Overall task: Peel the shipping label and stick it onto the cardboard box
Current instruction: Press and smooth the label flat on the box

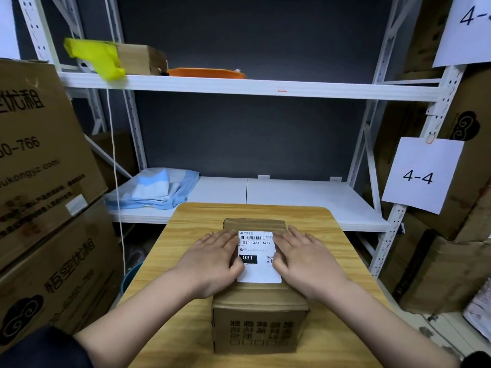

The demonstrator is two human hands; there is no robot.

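1. Pressing flat, the left hand (215,257) and right hand (303,257) lie with fingers spread, gripping nothing.
2. Between them, the shipping label (257,254) lies on the cardboard box (259,322); its side edges are hidden under the fingers.
3. Small label print is unreadable.
4. The box sits on the worktop (342,261).

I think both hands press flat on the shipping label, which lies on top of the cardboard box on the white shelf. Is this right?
Not quite. The head view shows the cardboard box on the wooden table, not the white shelf. The left hand and right hand do press the shipping label flat.
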